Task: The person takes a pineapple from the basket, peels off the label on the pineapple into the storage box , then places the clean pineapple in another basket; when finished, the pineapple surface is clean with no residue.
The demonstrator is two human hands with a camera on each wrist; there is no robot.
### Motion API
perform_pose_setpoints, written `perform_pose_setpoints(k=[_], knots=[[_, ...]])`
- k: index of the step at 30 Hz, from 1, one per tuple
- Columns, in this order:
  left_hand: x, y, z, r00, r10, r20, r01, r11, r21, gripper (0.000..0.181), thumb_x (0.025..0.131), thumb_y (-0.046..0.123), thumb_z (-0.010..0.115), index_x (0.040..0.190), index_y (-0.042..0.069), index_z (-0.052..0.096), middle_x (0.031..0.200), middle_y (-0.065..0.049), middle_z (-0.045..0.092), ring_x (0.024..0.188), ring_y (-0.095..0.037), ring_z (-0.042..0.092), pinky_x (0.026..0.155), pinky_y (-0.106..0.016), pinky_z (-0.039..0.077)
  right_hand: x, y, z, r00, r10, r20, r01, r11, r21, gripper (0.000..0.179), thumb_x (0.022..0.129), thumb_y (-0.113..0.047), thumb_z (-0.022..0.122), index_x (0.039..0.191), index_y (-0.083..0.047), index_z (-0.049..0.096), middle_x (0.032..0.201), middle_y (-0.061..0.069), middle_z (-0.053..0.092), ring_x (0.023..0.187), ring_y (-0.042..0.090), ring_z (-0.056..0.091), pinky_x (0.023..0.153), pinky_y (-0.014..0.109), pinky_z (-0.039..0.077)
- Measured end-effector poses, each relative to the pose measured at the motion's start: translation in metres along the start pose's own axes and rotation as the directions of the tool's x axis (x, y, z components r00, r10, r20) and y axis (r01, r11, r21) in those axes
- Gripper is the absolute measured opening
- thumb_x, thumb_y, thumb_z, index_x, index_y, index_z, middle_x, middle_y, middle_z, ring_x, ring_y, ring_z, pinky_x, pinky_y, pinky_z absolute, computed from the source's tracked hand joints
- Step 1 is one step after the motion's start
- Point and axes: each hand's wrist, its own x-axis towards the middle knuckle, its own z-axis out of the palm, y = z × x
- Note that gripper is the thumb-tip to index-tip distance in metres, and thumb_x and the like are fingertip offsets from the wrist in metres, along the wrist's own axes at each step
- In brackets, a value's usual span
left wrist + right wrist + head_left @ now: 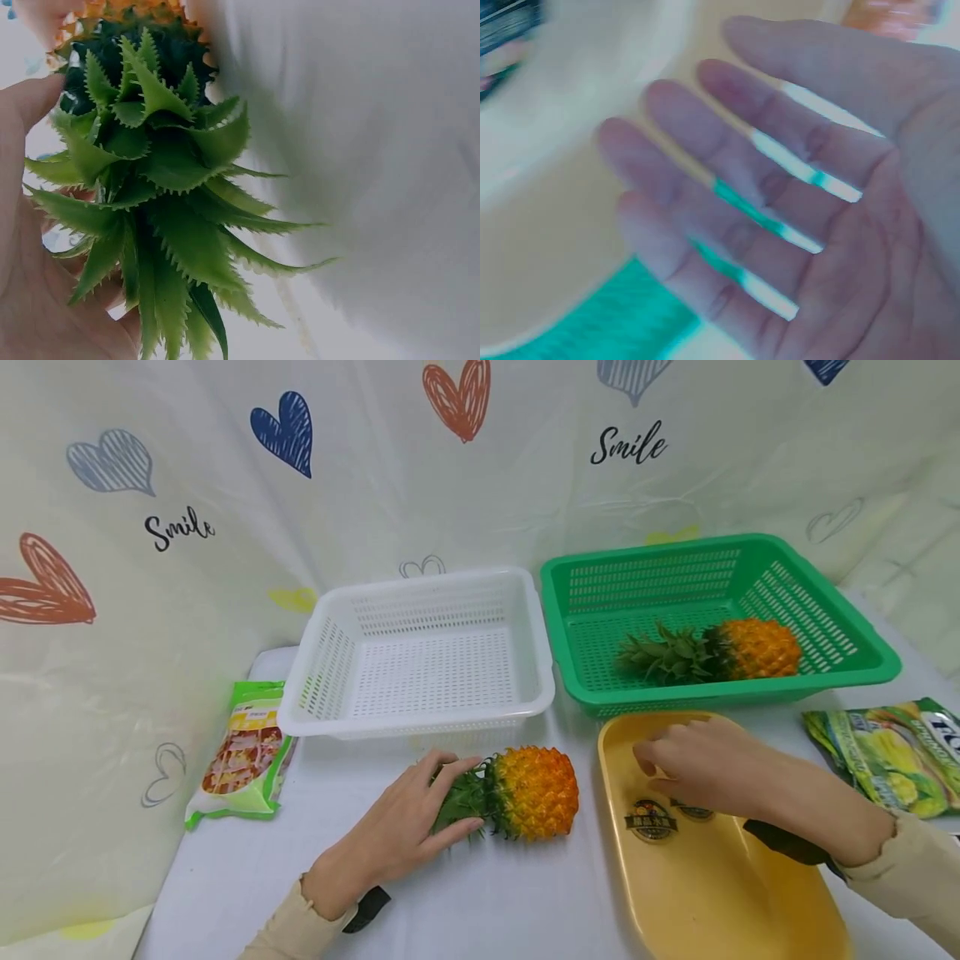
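Note:
A toy-like orange pineapple [534,792] with a green crown lies on its side on the white tabletop. My left hand [395,821] holds it by the crown, thumb and fingers spread around the leaves. The left wrist view shows the spiky crown [161,180] beside the palm, partly hiding the fingers. Over the yellow oval tray [697,885], near its far end, hovers my right hand [708,764], which holds nothing. In the right wrist view its fingers [705,142] are relaxed and slightly parted.
Behind stand a white perforated basket [416,722] and a green basket [720,693]; a second pineapple [761,649] lies in the green one. A green-edged food packet [243,752] is at left, and a yellow-green bag [892,756] at right. A printed cloth hangs behind.

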Motion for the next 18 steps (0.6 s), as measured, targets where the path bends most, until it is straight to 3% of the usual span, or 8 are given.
perform_pose_setpoints(k=[5, 7, 11, 14, 18], knots=[[-0.002, 0.000, 0.000, 1.000, -0.009, 0.004, 0.009, 1.000, -0.013, 0.063, 0.105, 0.045, 0.062, 0.157, 0.015, 0.044, 0.132, -0.007, 0.051, 0.092, -0.015, 0.054, 0.081, -0.037, 0.050, 0.009, -0.029, -0.025, 0.988, -0.124, -0.096, 0.133, 0.987, 0.089, 0.022, 0.090, -0.026, 0.085, 0.104, -0.027, 0.069, 0.100, -0.014, 0.061, 0.079, 0.006, 0.057, 0.062, 0.030, 0.052], [-0.003, -0.001, 0.000, 1.000, 0.001, -0.001, -0.001, 1.000, -0.010, 0.062, 0.106, 0.045, 0.061, 0.157, 0.014, 0.043, 0.132, -0.007, 0.051, 0.090, -0.014, 0.053, 0.079, -0.036, 0.049, 0.013, -0.039, -0.032, 0.976, -0.172, -0.133, 0.189, 0.973, 0.129, 0.029, 0.091, -0.029, 0.084, 0.115, -0.024, 0.069, 0.109, -0.011, 0.059, 0.090, 0.009, 0.058, 0.070, 0.032, 0.055], [-0.001, -0.001, 0.000, 1.000, 0.017, -0.012, -0.017, 1.000, -0.011, 0.060, 0.107, 0.044, 0.060, 0.156, 0.014, 0.043, 0.132, -0.008, 0.051, 0.088, -0.014, 0.053, 0.078, -0.035, 0.048, 0.026, -0.052, -0.038, 0.963, -0.217, -0.160, 0.244, 0.954, 0.174, 0.041, 0.095, -0.039, 0.079, 0.128, -0.019, 0.064, 0.119, -0.006, 0.058, 0.093, 0.009, 0.057, 0.074, 0.030, 0.055], [-0.001, -0.001, 0.000, 1.000, 0.016, -0.010, -0.016, 1.000, -0.021, 0.058, 0.107, 0.044, 0.060, 0.154, 0.015, 0.045, 0.132, -0.007, 0.050, 0.090, -0.014, 0.053, 0.080, -0.036, 0.049, 0.039, -0.056, -0.037, 0.958, -0.250, -0.143, 0.274, 0.944, 0.184, 0.055, 0.093, -0.045, 0.080, 0.135, -0.015, 0.060, 0.131, -0.001, 0.057, 0.102, 0.013, 0.059, 0.082, 0.034, 0.057], [-0.002, -0.001, -0.001, 1.000, 0.011, 0.003, -0.011, 1.000, -0.027, 0.056, 0.105, 0.045, 0.062, 0.151, 0.015, 0.048, 0.132, -0.006, 0.049, 0.089, -0.013, 0.052, 0.081, -0.034, 0.048, 0.058, -0.061, -0.032, 0.955, -0.289, -0.064, 0.296, 0.923, 0.244, 0.077, 0.086, -0.045, 0.087, 0.146, -0.012, 0.051, 0.144, 0.003, 0.051, 0.122, 0.021, 0.056, 0.099, 0.044, 0.054]])
